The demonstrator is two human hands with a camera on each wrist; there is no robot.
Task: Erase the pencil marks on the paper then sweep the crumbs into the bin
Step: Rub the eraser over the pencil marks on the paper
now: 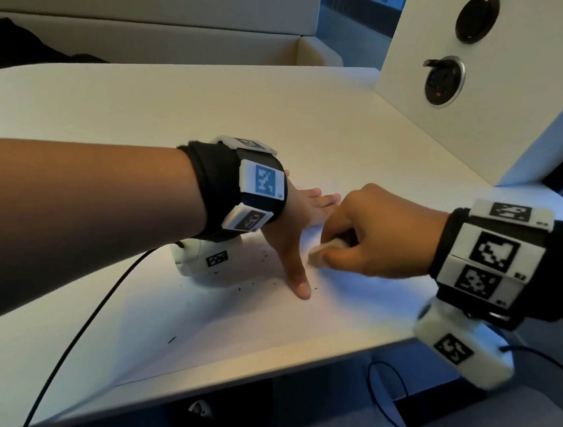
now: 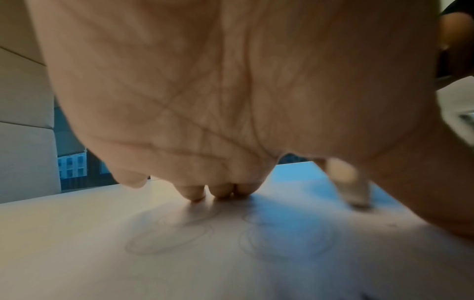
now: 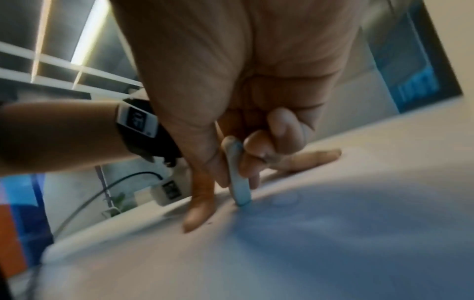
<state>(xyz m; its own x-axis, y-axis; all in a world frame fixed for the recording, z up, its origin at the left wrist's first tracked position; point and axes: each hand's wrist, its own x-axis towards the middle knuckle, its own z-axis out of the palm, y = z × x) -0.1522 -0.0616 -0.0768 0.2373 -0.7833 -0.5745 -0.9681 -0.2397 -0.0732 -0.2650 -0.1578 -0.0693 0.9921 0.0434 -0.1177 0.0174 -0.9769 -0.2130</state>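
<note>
Lower left of the head view: a black cable point(image 1: 100, 295) trailing across the white table point(image 1: 146, 104) and over its near edge. Just beyond, a scatter of dark crumbs point(image 1: 249, 284) at centre frame, lying on the paper point(image 1: 350, 306) (white on white, edges hard to make out). Left hand point(image 1: 300, 235) spread flat, fingers straight, thumb pointing toward the near edge, pressing the sheet down. In the left wrist view, fingertips point(image 2: 220, 191) planted on the paper, with faint looping pencil marks point(image 2: 169, 237) in front of them, lower centre. Right hand point(image 1: 370, 235) at centre right of the head view, curled round a pale eraser point(image 1: 324, 250) pinched between thumb and fingers; in the right wrist view the eraser's tip point(image 3: 241, 194) down on the sheet beside the left thumb. Marker-covered bands on both wrists. Upper right, a white panel point(image 1: 510, 108) standing on the table, bearing two round sockets. Upper left, a pale wall behind.
</note>
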